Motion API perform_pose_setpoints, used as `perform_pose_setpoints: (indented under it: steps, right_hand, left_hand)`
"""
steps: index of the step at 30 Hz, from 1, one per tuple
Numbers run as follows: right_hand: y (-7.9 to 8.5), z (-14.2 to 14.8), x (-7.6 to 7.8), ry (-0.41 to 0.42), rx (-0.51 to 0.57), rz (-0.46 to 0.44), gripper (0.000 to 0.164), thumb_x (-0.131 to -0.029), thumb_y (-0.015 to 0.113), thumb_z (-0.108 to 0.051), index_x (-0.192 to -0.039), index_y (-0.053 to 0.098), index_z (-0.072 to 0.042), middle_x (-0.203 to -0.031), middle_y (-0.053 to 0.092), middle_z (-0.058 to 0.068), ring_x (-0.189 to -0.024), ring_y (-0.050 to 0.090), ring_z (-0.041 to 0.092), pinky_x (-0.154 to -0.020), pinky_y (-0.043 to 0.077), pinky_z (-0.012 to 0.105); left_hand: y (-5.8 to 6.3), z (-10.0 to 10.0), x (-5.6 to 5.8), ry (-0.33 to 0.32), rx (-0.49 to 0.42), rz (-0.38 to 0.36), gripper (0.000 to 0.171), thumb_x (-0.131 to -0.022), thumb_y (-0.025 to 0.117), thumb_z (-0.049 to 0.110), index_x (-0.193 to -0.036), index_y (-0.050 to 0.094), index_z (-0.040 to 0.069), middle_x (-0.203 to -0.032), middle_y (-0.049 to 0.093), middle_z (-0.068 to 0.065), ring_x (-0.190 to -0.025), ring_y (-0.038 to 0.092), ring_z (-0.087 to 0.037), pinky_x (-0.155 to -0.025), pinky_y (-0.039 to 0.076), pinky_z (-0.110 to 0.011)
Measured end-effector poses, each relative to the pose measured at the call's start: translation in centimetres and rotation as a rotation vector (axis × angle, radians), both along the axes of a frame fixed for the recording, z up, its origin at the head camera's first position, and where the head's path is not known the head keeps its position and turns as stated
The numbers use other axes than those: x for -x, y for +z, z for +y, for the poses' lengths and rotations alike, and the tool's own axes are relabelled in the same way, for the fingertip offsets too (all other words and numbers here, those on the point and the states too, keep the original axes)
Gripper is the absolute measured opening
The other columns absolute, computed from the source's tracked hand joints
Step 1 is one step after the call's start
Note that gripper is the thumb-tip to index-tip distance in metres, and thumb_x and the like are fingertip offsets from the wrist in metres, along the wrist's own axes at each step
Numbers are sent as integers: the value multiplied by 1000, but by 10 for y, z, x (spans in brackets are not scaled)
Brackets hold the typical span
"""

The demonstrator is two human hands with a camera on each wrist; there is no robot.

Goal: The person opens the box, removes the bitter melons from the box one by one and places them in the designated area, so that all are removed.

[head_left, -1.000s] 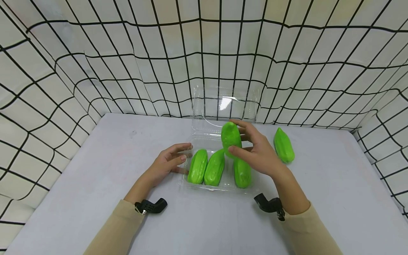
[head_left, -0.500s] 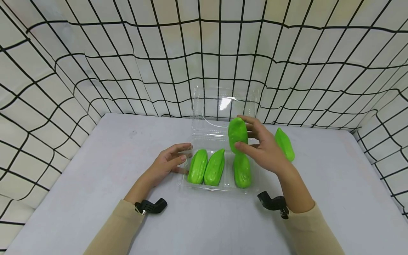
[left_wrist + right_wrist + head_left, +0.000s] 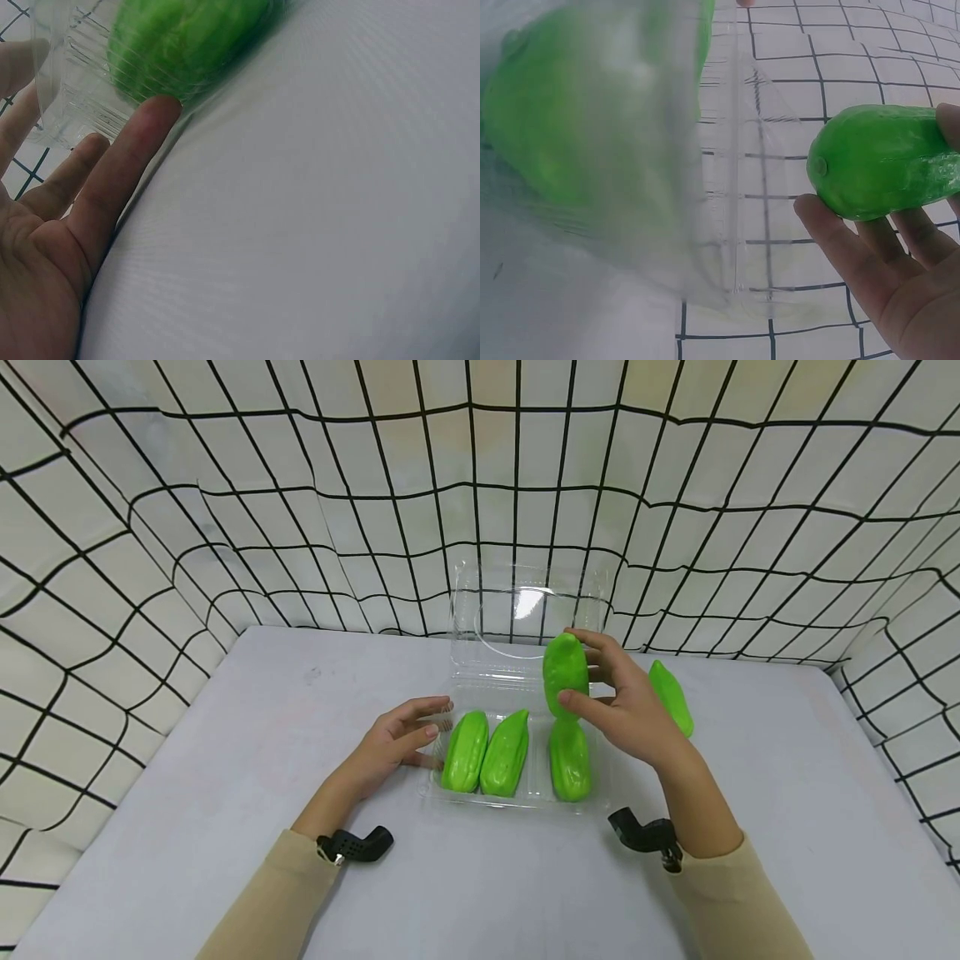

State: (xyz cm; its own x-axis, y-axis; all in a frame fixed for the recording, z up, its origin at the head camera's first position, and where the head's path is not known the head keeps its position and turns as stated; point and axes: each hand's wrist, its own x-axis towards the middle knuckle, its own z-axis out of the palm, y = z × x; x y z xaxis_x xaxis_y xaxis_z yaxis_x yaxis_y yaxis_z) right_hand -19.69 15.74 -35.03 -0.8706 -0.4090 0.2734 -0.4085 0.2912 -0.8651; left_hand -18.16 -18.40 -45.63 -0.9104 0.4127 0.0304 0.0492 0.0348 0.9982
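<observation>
My right hand (image 3: pixel 633 714) grips a plump, ridged green cucumber-like vegetable (image 3: pixel 566 672), raised above the back right of a clear plastic clamshell box (image 3: pixel 536 781). In the right wrist view, the blunt end of this vegetable (image 3: pixel 870 165) points away from the palm, thumb and fingers around its other end. Two similar vegetables (image 3: pixel 486 753) lie side by side in the box's left part; another vegetable (image 3: pixel 570 764) lies toward its right. My left hand (image 3: pixel 393 743) rests its spread fingers against the box's left wall; a fingertip (image 3: pixel 159 112) shows there in the left wrist view.
The box's transparent lid (image 3: pixel 491 627) stands up at the back, near the white wall with black grid lines (image 3: pixel 495 518). One more green vegetable (image 3: pixel 670 697) lies on the white table (image 3: pixel 780 760), right of the box and partly behind my right hand.
My right hand has moved right and slightly toward the back with the held vegetable, uncovering more of the box's middle. My left hand and the box have stayed in place.
</observation>
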Motion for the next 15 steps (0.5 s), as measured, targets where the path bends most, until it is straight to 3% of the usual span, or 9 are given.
perform_pose_setpoints:
  steps: [15]
  right_hand:
    - [0,4,2,-2,8,1,67,-92,69,-9,-149,40,-28,-131,57,9,-114,60,29,-82,61,42]
  left_hand:
    - [-2,-1,2,3,17,8,46,-103,55,15,-148,45,10,-155,40,-13,-140,41,-41,-81,62,-47]
